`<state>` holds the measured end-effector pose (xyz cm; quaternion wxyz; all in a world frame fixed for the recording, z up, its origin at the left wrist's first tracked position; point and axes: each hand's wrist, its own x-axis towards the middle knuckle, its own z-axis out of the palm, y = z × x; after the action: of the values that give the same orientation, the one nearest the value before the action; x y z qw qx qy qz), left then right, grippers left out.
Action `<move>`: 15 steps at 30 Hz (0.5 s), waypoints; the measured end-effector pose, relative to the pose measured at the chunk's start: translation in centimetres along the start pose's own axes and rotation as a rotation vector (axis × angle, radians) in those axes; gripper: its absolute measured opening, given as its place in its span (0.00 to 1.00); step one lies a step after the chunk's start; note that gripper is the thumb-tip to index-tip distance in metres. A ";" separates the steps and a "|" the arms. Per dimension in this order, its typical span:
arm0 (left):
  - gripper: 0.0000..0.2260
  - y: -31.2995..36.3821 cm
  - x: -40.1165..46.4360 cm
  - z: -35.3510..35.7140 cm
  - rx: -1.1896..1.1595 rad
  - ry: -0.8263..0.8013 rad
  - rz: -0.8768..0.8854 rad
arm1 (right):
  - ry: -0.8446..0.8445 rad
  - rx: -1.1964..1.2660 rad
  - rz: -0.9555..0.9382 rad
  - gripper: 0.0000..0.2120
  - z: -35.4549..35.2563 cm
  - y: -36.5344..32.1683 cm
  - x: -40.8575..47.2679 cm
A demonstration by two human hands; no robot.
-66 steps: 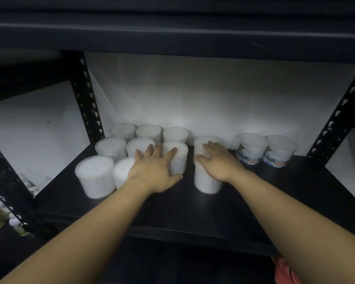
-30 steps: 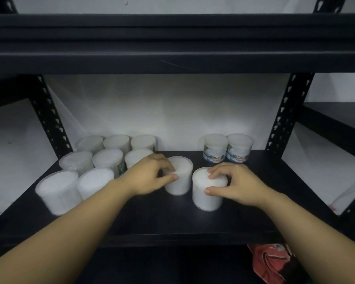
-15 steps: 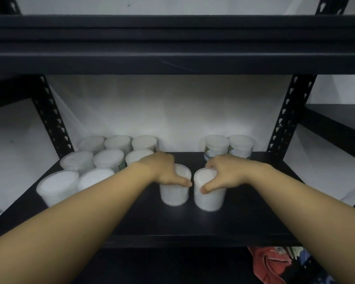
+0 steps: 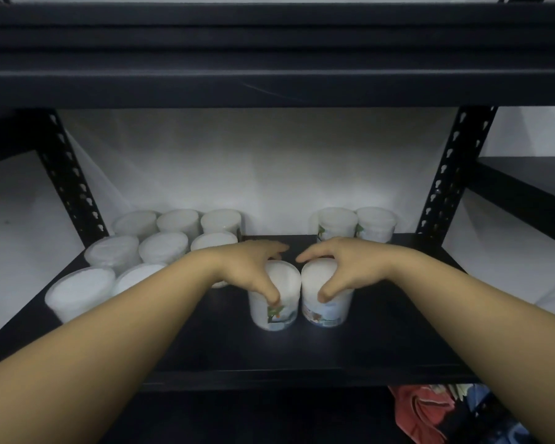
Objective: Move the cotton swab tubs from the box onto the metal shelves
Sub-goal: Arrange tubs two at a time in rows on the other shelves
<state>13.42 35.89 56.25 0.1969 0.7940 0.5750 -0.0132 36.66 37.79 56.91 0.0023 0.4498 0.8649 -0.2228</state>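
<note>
Black metal shelving (image 4: pixel 269 354) fills the view against a white wall, with the working shelf lit from the front and a second shelf board overhead. Nearest the viewer, below the shelf's front edge and to the right of the right forearm, lies a heap of red and blue cloth (image 4: pixel 430 411). On the shelf, the left hand (image 4: pixel 253 267) grips the left tub (image 4: pixel 276 302) from above, thumb on its front wall and fingers curled over the lid. The right hand (image 4: pixel 343 267) holds the right tub (image 4: pixel 327 302) in the same way. Both tubs stand upright on the shelf, touching or very nearly touching one another, printed labels facing forward. To the left of the left hand stands a cluster of tubs (image 4: pixel 160 248) in three rough rows, running back to the wall. Beyond the right hand, against the wall, a pair of tubs (image 4: pixel 356 224) stands side by side. Judgement: the task appears well advanced, with about a dozen tubs shelved and the two in hand apparently being squared up before release. The box is not in view, so the number left to move cannot be told. Bare shelf remains in front of and to the right of the right hand.
</note>
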 end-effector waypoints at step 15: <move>0.49 -1.1 -0.7 1.4 -0.214 0.082 0.057 | 0.135 0.040 0.041 0.40 1.2 0.8 -1.4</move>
<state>12.49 35.09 54.78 0.2573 0.7843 0.5579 0.0861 37.91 36.67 55.79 -0.0603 0.4814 0.8491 -0.2092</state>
